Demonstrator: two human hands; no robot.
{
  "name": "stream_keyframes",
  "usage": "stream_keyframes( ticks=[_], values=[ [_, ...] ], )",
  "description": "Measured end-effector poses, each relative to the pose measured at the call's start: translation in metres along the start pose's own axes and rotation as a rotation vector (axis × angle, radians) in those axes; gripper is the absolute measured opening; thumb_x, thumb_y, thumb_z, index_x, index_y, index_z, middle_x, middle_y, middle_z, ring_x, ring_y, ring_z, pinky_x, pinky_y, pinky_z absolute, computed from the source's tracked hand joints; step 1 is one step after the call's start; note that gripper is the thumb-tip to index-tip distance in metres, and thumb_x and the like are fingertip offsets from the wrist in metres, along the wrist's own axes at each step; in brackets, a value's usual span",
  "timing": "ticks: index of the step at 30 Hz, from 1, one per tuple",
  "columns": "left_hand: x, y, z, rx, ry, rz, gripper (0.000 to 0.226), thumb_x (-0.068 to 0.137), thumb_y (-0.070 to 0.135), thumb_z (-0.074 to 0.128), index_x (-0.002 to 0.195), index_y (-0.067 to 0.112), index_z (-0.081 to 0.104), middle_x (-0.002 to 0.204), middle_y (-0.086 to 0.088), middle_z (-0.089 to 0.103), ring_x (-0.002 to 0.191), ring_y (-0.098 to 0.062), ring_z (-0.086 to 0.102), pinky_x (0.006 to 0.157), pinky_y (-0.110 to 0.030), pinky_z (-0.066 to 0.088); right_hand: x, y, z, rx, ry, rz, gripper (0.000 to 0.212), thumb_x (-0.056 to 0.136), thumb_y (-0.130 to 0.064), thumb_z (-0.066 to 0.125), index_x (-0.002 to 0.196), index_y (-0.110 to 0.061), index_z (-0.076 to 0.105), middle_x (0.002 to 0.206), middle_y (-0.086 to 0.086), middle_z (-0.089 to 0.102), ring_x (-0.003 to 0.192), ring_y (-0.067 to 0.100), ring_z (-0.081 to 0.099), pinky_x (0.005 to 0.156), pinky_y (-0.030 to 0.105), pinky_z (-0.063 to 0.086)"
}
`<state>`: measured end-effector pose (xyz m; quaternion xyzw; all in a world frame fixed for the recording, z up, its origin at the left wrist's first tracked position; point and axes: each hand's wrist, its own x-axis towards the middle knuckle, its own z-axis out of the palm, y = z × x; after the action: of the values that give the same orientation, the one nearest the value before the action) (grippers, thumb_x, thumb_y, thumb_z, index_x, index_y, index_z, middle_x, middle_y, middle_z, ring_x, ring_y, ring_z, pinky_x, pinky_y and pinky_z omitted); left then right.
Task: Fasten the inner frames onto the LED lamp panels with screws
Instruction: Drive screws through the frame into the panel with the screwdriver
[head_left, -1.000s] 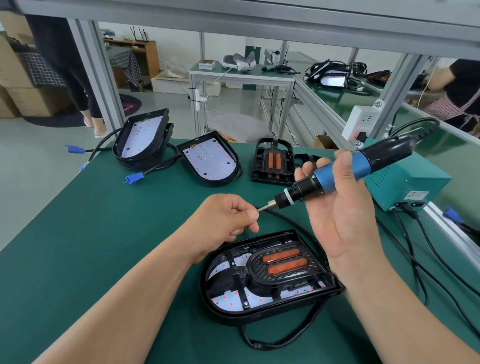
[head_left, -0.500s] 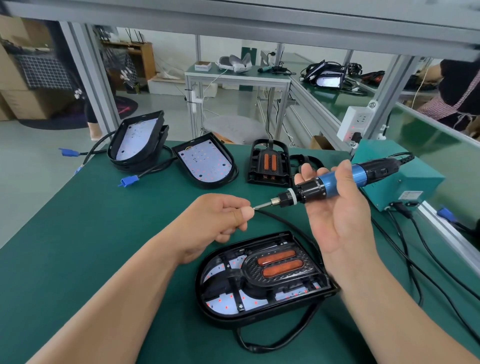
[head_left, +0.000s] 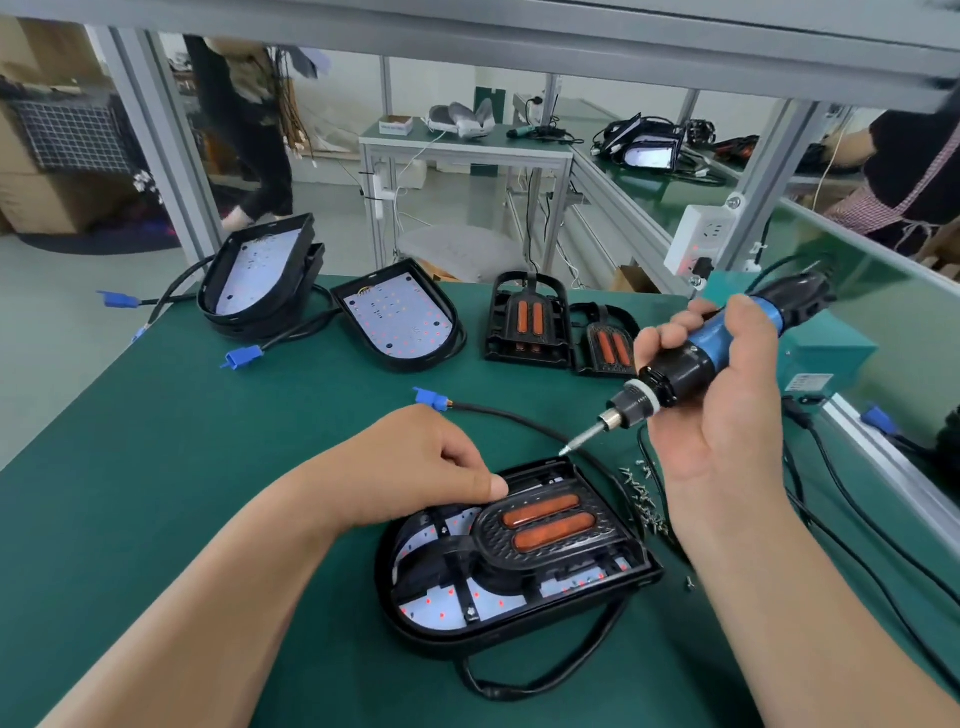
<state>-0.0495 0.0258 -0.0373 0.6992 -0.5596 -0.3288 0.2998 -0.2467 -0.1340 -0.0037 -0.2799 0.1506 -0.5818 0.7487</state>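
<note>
A black lamp panel (head_left: 431, 618) lies on the green mat with an inner frame (head_left: 545, 525), bearing two orange lenses, seated in it. My left hand (head_left: 415, 467) rests on the panel's far left edge, fingers curled and thumb laid on the frame. My right hand (head_left: 727, 431) grips a blue and black electric screwdriver (head_left: 691, 364). Its bit points down-left, with the tip just above the panel's far corner. Several loose screws (head_left: 644, 493) lie on the mat right of the panel.
Bare LED panels (head_left: 400, 317) and a stacked pair (head_left: 260, 280) lie at the back left. Two spare inner frames (head_left: 524, 322) (head_left: 605, 343) sit behind. A teal power box (head_left: 826, 358) and black cables run along the right. Blue connector (head_left: 431, 400) lies near my left hand.
My left hand has left the screwdriver bit and come down onto the panel's edge. My right hand has tilted the screwdriver tip down toward the panel's far corner.
</note>
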Motion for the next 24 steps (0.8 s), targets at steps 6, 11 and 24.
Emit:
stream_keyframes(
  ticks=[6,11,24],
  values=[
    [-0.003,0.0,-0.007,-0.039,0.135,-0.063,0.028,0.086,0.038,0.085,0.069,0.018,0.076,0.051,0.015,0.043,0.048,-0.004,0.036,0.047,-0.013,0.03,-0.01,-0.006,0.004,-0.108,-0.168,-0.024,0.019,0.105,-0.029,0.057,0.113,-0.011,0.056,0.082,-0.002,0.056,0.062,0.01,0.052,0.062,0.026,0.052],
    [-0.002,-0.003,-0.015,-0.046,0.231,-0.058,0.026,0.086,0.03,0.085,0.069,0.014,0.074,0.049,0.014,0.048,0.047,-0.002,0.039,0.05,-0.012,0.033,-0.016,-0.008,0.009,-0.2,-0.266,-0.075,0.019,0.103,-0.027,0.052,0.115,-0.013,0.055,0.081,-0.003,0.051,0.06,0.012,0.047,0.059,0.028,0.049],
    [0.001,-0.009,-0.013,-0.066,0.267,-0.025,0.027,0.086,0.025,0.085,0.066,0.013,0.07,0.051,0.014,0.045,0.05,-0.004,0.038,0.052,-0.008,0.035,-0.019,-0.004,0.012,-0.278,-0.375,-0.085,0.018,0.099,-0.024,0.051,0.113,-0.017,0.059,0.078,-0.002,0.053,0.054,0.014,0.048,0.056,0.029,0.049]
  ],
)
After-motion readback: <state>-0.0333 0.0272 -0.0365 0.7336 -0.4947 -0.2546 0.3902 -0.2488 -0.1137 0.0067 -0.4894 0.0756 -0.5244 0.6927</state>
